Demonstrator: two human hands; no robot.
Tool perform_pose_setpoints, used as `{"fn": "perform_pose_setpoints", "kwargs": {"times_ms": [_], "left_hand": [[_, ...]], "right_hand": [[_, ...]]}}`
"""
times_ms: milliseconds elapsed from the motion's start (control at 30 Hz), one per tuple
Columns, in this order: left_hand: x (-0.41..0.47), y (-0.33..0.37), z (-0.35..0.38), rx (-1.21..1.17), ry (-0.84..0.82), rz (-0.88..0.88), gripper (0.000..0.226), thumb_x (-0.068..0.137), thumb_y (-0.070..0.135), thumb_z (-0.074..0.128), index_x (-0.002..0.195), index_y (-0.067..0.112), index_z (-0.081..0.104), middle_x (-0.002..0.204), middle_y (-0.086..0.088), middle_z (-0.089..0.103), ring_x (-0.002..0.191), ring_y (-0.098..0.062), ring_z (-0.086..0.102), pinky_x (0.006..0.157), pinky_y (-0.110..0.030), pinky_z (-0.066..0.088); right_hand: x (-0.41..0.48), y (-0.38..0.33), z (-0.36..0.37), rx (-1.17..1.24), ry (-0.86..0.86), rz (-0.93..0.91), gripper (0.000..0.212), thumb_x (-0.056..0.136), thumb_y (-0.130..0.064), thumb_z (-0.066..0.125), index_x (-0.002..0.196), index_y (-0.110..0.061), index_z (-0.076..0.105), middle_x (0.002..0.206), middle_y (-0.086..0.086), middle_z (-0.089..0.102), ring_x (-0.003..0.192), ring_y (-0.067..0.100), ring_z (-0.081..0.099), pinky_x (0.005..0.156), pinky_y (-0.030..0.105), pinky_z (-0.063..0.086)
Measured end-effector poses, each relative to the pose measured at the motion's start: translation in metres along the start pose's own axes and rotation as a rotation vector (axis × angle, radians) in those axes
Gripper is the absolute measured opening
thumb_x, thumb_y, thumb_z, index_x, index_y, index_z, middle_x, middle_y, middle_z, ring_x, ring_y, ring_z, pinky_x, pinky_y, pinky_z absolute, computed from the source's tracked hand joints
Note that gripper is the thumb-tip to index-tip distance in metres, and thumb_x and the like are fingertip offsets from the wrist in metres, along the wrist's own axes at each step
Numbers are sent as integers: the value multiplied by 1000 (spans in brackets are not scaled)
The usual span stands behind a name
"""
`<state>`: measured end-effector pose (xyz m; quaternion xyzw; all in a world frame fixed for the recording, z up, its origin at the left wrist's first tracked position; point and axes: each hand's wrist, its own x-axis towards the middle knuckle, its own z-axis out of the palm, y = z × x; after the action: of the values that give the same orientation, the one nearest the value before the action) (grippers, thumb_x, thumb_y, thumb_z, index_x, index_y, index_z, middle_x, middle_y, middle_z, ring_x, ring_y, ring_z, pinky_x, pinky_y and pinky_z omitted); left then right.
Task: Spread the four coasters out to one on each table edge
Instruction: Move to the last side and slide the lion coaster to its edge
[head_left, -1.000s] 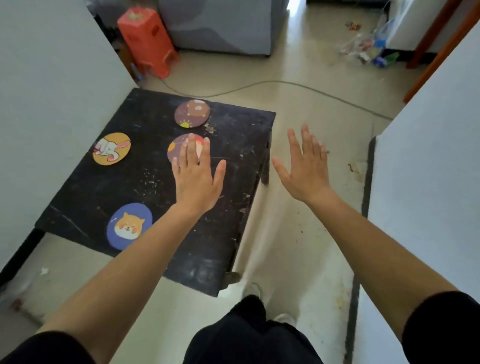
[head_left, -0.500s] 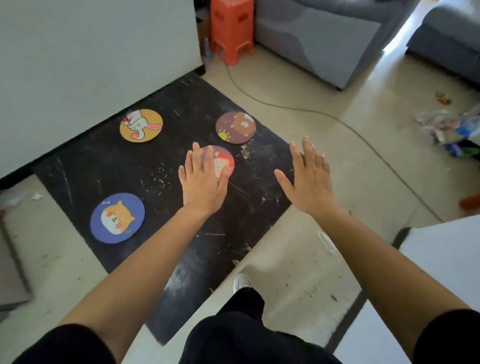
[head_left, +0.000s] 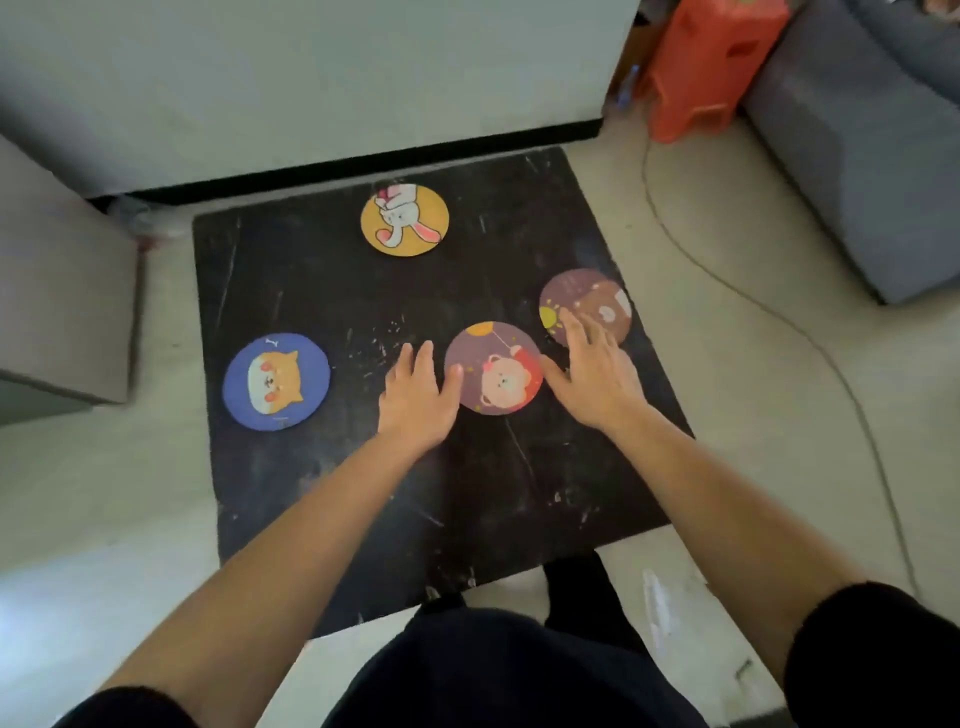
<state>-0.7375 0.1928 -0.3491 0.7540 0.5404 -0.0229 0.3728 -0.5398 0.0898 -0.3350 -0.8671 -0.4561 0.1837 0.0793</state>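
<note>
A low black square table (head_left: 322, 291) carries four round coasters. The yellow rabbit coaster (head_left: 405, 220) lies near the far edge. At the left edge sits the blue dog coaster (head_left: 276, 381). The brown bear coaster (head_left: 592, 299) lies at the right edge, with the fingertips of my right hand (head_left: 597, 371) over its near side. The purple bear coaster (head_left: 496, 371) lies right of the table's middle, between both hands. My left hand (head_left: 418, 397) rests flat beside it, thumb at its left rim. Both hands are flat with fingers apart, holding nothing.
A white wall or panel (head_left: 311, 88) stands just beyond the table's far edge. An orange plastic stool (head_left: 711, 62) and a grey sofa (head_left: 857, 145) are at the back right. A cable (head_left: 727, 280) runs across the floor on the right. A grey block (head_left: 57, 291) stands at the left.
The view has swung round so the table sits square in front of me. My left hand slid off the purple bear coaster to its left side, and my right hand came onto the table.
</note>
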Motion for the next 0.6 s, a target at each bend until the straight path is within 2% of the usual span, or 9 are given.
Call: {"fn": "perform_pose_setpoints", "kwargs": {"times_ms": [100,167,233,367,467,533,600], "left_hand": [[21,0,24,-376,-45,-268,68,96,48,47,154,17,29,161,-9,30,146,-28,32,115,-42,27],[31,1,42,-655,-26,-464,67,92,48,53,150,18,36,155,-9,41,139,-28,43,106,-43,39],[36,3,60,-829,0,-604,65,91,45,55,147,16,40,151,-9,45,135,-28,45,96,-43,45],[45,14,89,-1060,120,-753,44,94,31,57,135,15,51,135,-2,54,123,-19,50,84,-39,47],[47,18,99,-1162,221,-796,38,93,23,58,130,12,55,126,-2,59,117,-17,53,84,-39,46],[47,16,102,-1172,259,-822,36,93,22,59,127,12,58,122,-2,62,113,-17,56,83,-39,47],[42,14,104,-1145,258,-834,31,92,21,59,122,12,61,111,-3,64,107,-18,59,81,-38,48]], "right_hand": [[40,9,14,85,-152,-17,71,96,-49,50,154,-19,21,152,12,41,136,36,45,102,53,44],[61,15,27,144,-261,17,70,97,-49,50,154,-21,22,153,10,41,136,34,46,104,50,43],[75,22,42,200,-335,41,68,97,-47,50,154,-20,24,154,10,40,137,33,45,107,49,41],[90,33,67,313,-429,93,68,95,-34,56,153,-16,25,151,12,44,136,32,46,107,45,41],[95,41,76,406,-439,169,68,94,-42,57,152,-17,30,147,11,47,131,32,50,102,43,45],[99,48,75,464,-450,186,65,93,-50,56,147,-19,39,132,6,59,122,27,57,95,38,46],[100,56,71,468,-482,152,51,94,-46,57,137,-20,51,114,1,65,113,24,61,88,33,45]]}}
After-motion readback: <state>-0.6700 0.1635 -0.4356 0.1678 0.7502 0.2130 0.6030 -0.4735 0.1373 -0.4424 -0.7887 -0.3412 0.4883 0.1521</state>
